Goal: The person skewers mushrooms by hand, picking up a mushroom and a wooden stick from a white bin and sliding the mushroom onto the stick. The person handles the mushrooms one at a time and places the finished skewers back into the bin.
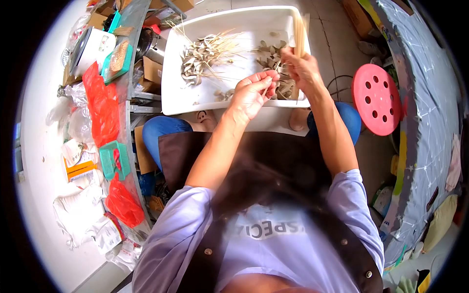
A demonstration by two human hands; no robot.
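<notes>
A white plastic tub (pixel 234 105) stands on the floor in front of me. Over its right half, my left hand (pixel 251 93) is closed in a pinch on a small grey food piece (pixel 265 91), mostly hidden by the fingers. Close beside it, my right hand (pixel 304 71) is curled, with what looks like a thin bamboo skewer (pixel 278 64) toward the left fingertips. A bundle of bamboo skewers (pixel 299 31) stands along the tub's right wall, just behind the right hand. Loose grey pieces (pixel 266 53) lie below the hands. Threaded skewers (pixel 198 58) are heaped at the tub's left.
Along the left, a metal-edged table carries a white scale (pixel 95 51), red plastic bags (pixel 101 105) and a green basket (pixel 114 158). A red round stool (pixel 376 100) with holes stands to the right, beside a table under a grey-blue cloth (pixel 430 97).
</notes>
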